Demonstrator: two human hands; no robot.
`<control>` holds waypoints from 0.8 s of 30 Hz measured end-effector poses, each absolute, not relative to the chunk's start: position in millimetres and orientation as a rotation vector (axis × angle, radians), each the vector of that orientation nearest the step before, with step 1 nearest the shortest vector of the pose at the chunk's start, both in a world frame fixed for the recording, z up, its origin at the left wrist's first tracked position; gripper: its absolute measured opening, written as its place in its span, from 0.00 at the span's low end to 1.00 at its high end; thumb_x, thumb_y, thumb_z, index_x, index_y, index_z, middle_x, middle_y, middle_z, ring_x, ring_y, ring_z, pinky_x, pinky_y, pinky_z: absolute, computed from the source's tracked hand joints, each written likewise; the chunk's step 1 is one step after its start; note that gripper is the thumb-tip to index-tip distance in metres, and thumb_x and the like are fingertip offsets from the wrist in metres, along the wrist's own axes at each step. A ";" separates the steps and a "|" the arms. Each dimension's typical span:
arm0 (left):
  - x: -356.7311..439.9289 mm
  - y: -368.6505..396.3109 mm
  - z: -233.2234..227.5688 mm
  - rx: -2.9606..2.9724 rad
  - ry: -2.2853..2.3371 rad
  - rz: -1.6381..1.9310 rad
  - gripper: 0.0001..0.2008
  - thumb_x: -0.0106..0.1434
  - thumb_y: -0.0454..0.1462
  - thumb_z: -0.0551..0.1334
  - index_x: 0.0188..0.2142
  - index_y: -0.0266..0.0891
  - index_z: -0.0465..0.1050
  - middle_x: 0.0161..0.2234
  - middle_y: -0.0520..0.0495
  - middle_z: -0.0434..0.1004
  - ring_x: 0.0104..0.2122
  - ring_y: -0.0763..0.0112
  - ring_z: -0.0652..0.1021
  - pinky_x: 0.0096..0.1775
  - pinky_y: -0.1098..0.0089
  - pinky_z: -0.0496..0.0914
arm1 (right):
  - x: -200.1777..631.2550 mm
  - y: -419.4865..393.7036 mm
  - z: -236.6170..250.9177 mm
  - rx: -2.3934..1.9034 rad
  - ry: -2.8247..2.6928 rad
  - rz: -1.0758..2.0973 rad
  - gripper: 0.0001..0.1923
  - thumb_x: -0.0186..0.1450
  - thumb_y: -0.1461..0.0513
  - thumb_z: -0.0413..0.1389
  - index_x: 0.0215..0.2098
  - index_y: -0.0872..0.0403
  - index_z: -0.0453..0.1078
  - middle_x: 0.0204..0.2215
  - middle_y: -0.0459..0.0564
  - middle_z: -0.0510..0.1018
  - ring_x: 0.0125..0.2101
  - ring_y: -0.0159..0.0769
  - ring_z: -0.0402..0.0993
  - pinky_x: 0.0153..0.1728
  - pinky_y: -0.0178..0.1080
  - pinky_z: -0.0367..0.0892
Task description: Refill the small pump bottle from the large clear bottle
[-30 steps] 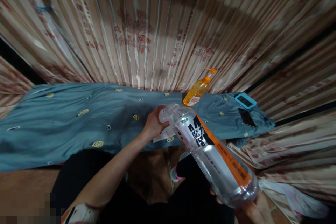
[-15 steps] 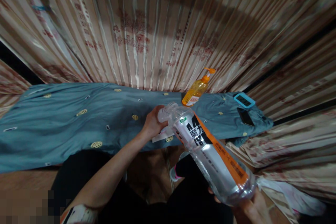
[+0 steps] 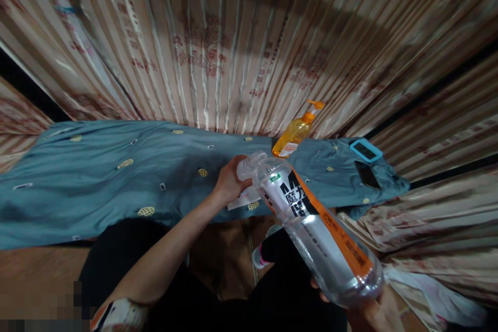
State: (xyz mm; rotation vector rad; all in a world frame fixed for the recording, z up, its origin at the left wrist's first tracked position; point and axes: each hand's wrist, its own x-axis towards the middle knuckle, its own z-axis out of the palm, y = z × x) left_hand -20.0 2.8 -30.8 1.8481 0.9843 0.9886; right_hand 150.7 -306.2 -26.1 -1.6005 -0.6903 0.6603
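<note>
The background is filled by pleated, pale brown curtains printed with dark red trees and characters. In front of them, a long, narrow bench is covered by a teal cloth patterned with yellow pineapples and small white-edged rectangles. The near side is occupied by the person's black-clad legs. Above the right leg, a large clear bottle with a silver, black and orange label is held tilted, its neck pointed up toward the bench and its base down toward the lower right. The base end is held by the right hand, which is partly hidden by it; the pale neck end is gripped by the left hand, its fingers curled around it. Beyond the neck, an orange pump bottle is stood on the cloth. At the bench's right end, a blue-framed device and a dark, flat phone-like object are placed near each other. Below the left hand, a white slip is partly covered from view.
</note>
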 end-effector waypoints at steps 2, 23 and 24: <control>-19.8 2.9 -31.2 1.851 0.982 0.991 0.26 0.50 0.33 0.73 0.50 0.39 0.73 0.46 0.44 0.83 0.45 0.56 0.82 0.48 0.61 0.75 | 149.6 -306.0 -24.5 -1.613 -0.635 0.677 0.57 0.53 0.38 0.68 0.70 0.55 0.55 0.42 0.62 0.78 0.32 0.52 0.79 0.26 0.42 0.74; -19.6 4.5 -30.0 1.887 1.002 0.987 0.26 0.49 0.33 0.73 0.49 0.38 0.73 0.46 0.44 0.83 0.45 0.55 0.82 0.49 0.58 0.75 | 128.6 -293.6 3.0 -1.433 -0.495 0.808 0.49 0.50 0.39 0.71 0.63 0.46 0.62 0.40 0.53 0.80 0.31 0.43 0.79 0.26 0.33 0.73; -19.6 4.4 -30.1 1.886 1.000 0.987 0.26 0.50 0.33 0.73 0.49 0.38 0.73 0.46 0.44 0.83 0.46 0.54 0.82 0.49 0.58 0.75 | 130.8 -294.6 0.4 -1.451 -0.520 0.808 0.51 0.51 0.40 0.71 0.65 0.47 0.60 0.41 0.55 0.80 0.32 0.44 0.79 0.26 0.34 0.74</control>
